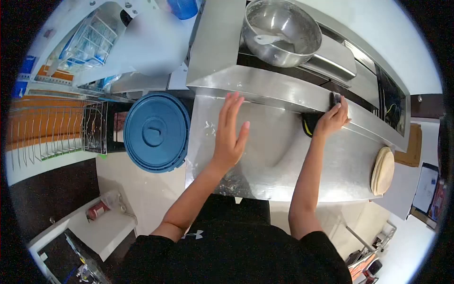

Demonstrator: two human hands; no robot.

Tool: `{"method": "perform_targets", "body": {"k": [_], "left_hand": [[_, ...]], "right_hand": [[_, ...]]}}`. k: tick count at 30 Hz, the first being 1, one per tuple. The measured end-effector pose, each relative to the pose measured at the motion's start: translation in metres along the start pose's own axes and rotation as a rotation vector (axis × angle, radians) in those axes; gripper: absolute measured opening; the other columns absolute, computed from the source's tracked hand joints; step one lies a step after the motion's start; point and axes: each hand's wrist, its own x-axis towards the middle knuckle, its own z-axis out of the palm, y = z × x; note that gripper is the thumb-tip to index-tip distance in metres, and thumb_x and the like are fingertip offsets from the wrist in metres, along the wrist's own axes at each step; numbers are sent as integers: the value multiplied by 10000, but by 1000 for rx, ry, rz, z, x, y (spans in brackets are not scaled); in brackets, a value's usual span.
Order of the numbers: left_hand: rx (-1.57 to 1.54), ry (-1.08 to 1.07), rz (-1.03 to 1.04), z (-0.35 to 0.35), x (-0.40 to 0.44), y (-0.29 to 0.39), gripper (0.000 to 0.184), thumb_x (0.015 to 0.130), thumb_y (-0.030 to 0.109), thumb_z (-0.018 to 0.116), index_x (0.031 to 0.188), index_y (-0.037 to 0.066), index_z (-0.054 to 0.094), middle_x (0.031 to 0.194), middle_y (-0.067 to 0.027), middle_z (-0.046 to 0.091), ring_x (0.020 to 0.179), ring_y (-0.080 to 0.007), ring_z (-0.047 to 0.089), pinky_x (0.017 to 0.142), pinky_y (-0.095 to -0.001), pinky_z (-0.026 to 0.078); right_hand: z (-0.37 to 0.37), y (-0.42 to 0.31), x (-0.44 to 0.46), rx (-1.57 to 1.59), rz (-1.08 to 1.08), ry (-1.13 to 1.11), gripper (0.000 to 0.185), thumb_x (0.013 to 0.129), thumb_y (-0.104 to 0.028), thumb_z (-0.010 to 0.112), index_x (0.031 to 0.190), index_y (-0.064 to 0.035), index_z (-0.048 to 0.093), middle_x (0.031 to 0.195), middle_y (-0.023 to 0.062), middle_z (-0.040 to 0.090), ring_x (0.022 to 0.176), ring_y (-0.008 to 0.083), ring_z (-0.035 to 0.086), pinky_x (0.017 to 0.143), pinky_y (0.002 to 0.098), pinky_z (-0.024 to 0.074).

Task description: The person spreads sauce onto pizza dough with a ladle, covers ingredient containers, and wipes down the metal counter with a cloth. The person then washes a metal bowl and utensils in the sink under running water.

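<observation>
My left hand (229, 135) is held over the left part of the steel worktop (269, 161), fingers stretched out and thumb apart, holding nothing. At the steel ledge (283, 97) along the back, my right hand (332, 119) has its fingers curled against a small black object (335, 98). My fingers cover part of this object, and its kind cannot be made out. Just left of that wrist lies a black item with a yellow edge (309, 124), partly hidden by the hand. Whitish smears mark the worktop.
Behind the ledge stands a steel mixing bowl (283, 52) with a white scoop-like utensil (269, 39) inside. A blue lidded bin (156, 132) is left of the worktop. Stacked pale round boards (383, 171) sit at its right end. A wire rack (52, 128) is far left.
</observation>
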Motion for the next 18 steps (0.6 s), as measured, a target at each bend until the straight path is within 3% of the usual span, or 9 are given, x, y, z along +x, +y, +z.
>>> {"method": "perform_targets", "body": {"k": [1,4,6,7,8,12,15,18], "left_hand": [[-3,19,-21,-7,-3,-2,464,892,130,453,1329,8,356,1399,-165,334,1330,-357,263,1073,-432,234],[-5,60,-66,-22,-3,-6,434,900,149,449,1306,11,382,1383,-167,350,1324,-363,274,1062,-433,244],[-2,77,-90,-30,1,-8,410,906,140,442,1293,13,397,1376,-166,358,1323,-361,277,1060,-431,246],[-1,85,-102,-34,2,-9,398,908,135,439,1286,14,404,1373,-165,362,1322,-360,278,1060,-430,248],[1,94,-114,-38,3,-9,387,911,130,436,1280,15,412,1370,-165,365,1321,-359,280,1059,-429,249],[44,155,-99,-70,4,-6,364,917,121,427,1265,17,433,1364,-162,372,1320,-357,282,1058,-425,248],[70,195,-117,-89,-6,-11,351,921,117,421,1256,17,444,1361,-160,377,1321,-355,282,1058,-421,247],[82,223,-178,-102,-21,-18,336,924,112,413,1244,17,459,1355,-157,383,1325,-351,277,1056,-416,246]], "right_hand": [[6,-9,-1,47,78,17,281,934,-211,429,1098,-96,627,1153,50,619,1040,218,571,1017,492,243],[10,-75,-38,310,4,-172,294,901,-182,434,1099,-97,633,1157,69,619,1052,242,570,957,426,322],[19,-167,-57,136,-125,-458,308,857,-146,469,1135,-104,594,1242,37,571,1091,219,550,954,439,337],[23,-197,-71,168,-328,-470,352,853,-141,496,1199,-117,555,1262,5,554,1142,194,525,1003,470,304],[21,-234,-72,233,-325,-429,369,843,-143,537,1211,-124,547,1260,-8,555,1181,182,503,1040,491,264],[14,-202,-63,238,-351,-440,371,839,-144,566,1210,-134,552,1281,-15,541,1210,191,488,1065,539,194],[14,-132,-42,-141,-129,-265,368,840,-133,566,1208,-144,561,1301,3,531,1238,196,466,1031,557,182],[23,-151,-47,-63,-136,-240,445,839,-137,542,1280,-111,489,1281,37,539,1238,243,456,1034,571,195]]}}
